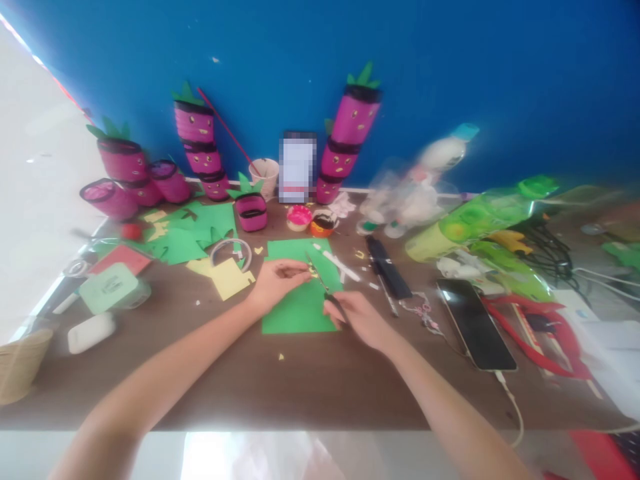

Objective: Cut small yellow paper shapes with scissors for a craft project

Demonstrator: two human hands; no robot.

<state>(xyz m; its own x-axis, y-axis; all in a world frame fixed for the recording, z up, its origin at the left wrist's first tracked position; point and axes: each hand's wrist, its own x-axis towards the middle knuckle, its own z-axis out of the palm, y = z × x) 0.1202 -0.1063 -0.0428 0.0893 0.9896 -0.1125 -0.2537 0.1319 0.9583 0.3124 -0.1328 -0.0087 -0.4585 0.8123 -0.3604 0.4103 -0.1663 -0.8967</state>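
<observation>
My right hand (359, 319) is closed around the dark handles of a pair of scissors (336, 307), whose blades point up and away to the left. My left hand (274, 283) pinches a tiny piece of yellow paper (313, 272) right beside the blades. Blur hides its exact shape. Both hands are over a green sheet of paper (295, 317) on the brown table. To the left of my left hand lies a larger yellow sheet (227, 280) with cut edges. A white pen (337, 262) rests just beyond my right hand.
Magenta containers with green paper leaves and small faces stand stacked along the blue wall, in a left tower (203, 160) and a right tower (345, 143). Two small paint pots (323, 223) sit between them. At right lie a phone (475, 327), a green bottle (480, 220) and cables.
</observation>
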